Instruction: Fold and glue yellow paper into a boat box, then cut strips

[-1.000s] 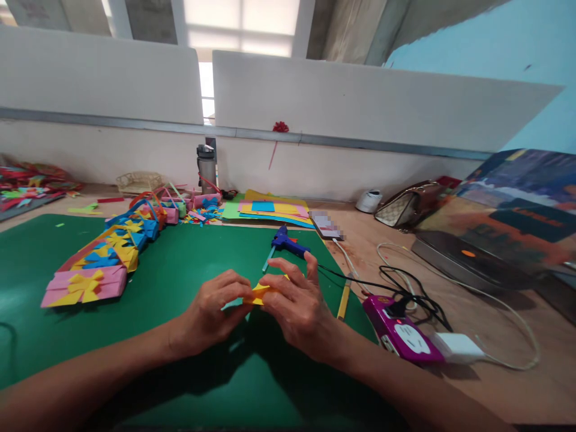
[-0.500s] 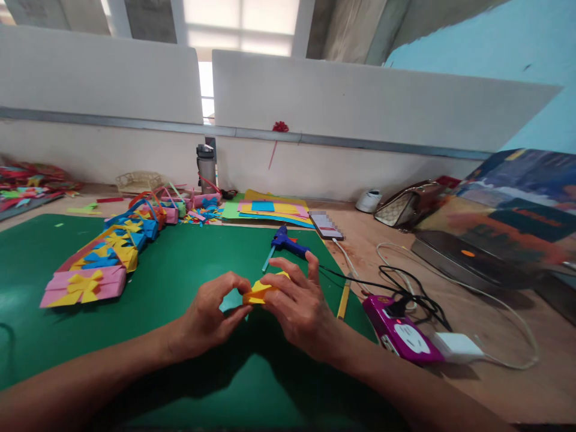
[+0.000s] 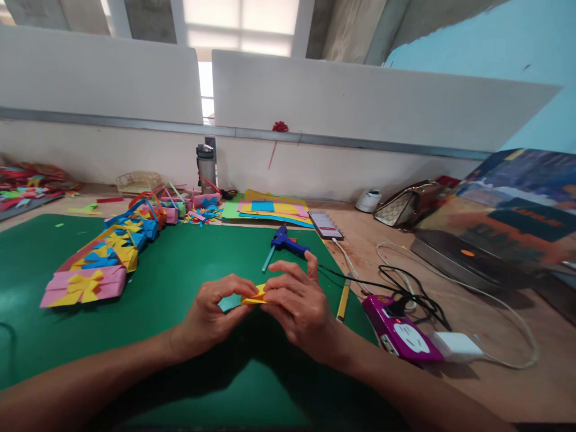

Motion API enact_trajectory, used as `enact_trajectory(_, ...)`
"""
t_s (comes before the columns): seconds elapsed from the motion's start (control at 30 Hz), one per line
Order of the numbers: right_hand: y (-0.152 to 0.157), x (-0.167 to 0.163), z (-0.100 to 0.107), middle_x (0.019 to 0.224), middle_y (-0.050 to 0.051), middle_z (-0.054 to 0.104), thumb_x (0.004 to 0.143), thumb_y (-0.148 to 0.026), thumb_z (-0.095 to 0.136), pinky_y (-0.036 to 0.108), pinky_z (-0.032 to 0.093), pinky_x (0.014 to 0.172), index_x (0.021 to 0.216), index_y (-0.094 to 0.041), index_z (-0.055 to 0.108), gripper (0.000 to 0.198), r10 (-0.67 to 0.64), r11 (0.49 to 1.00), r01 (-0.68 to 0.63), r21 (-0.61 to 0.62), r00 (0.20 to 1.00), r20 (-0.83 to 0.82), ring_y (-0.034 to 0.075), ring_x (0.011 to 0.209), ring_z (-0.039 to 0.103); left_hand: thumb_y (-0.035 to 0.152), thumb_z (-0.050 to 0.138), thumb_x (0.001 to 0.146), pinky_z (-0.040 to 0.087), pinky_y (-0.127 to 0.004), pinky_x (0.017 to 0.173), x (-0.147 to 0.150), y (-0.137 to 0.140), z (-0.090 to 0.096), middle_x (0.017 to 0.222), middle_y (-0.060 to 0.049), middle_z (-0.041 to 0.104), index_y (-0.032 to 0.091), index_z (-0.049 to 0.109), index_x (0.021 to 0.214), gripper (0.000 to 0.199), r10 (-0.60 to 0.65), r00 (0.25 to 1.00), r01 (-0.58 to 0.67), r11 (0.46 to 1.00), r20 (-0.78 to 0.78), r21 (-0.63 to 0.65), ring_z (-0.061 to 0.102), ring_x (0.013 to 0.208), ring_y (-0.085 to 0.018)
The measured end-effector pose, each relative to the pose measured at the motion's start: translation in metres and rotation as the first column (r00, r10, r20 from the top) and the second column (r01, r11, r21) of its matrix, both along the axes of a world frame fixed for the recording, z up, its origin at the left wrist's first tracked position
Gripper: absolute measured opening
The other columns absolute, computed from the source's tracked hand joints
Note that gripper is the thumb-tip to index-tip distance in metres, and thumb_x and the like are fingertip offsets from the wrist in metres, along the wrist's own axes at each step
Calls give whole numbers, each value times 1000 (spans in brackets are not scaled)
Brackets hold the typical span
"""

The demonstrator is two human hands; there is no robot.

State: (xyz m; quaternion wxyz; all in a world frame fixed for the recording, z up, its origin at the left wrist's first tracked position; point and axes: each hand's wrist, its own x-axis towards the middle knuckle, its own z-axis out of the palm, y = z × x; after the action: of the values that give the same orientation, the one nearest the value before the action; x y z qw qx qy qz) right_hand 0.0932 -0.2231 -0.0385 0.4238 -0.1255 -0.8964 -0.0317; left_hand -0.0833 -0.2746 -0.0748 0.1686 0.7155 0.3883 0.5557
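Observation:
Between my two hands is a small folded piece of yellow paper [image 3: 254, 296], held above the green mat [image 3: 180, 372]. My left hand [image 3: 218, 309] pinches its left end between thumb and index finger. On the other end, my right hand [image 3: 299, 312] grips with thumb and fingertips, and its outer fingers are raised. The right fingers hide part of the paper. Just beyond my right hand lies a blue glue gun [image 3: 288, 242] with a pale blue glue stick [image 3: 269, 259] at it. A yellow cutter knife [image 3: 344, 300] rests by the mat's right edge.
Paper gift bags with bows [image 3: 85, 285] form a row at the left. Stacked coloured sheets [image 3: 274, 208], a bottle [image 3: 206, 168] and a phone [image 3: 326, 225] sit at the back. To the right are a purple power strip [image 3: 400, 330] and tangled black cable [image 3: 420, 291].
The yellow paper looks flatter and less of it shows. My right fingers have closed in on it slightly; my left hand has barely moved.

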Motion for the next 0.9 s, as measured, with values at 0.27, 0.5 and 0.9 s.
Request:
enact_trajectory(0.27, -3, 1, 2, 70, -4, 67, 81, -12, 58, 46, 10, 108, 72, -20, 56, 13, 2, 999, -2, -50, 1000, -11, 18, 96, 60, 16, 59, 79, 50, -25, 73, 2, -2, 1, 82, -4, 69, 16, 59, 79, 1, -6, 999, 10, 997, 51, -81, 64, 76, -14)
enact_trajectory(0.5, -3, 0, -3, 71, -5, 69, 85, -16, 56, 46, 8, 108, 81, -20, 58, 6, -11, 999, 8, -53, 999, -51, 16, 92, 63, 15, 58, 81, 48, -23, 72, 1, -3, 2, 81, -3, 68, 16, 58, 77, 4, -15, 999, 18, 997, 37, -82, 63, 75, -12)
enact_trajectory(0.9, -3, -2, -2, 80, -2, 71, 85, -17, 57, 45, 6, 108, 95, -20, 57, 11, -10, 997, 6, -72, 999, -47, 16, 87, 63, 14, 58, 81, 47, -24, 77, 0, -2, 2, 88, -6, 69, 16, 62, 80, 5, -46, 996, 55, 989, 75, -134, 64, 82, -15)
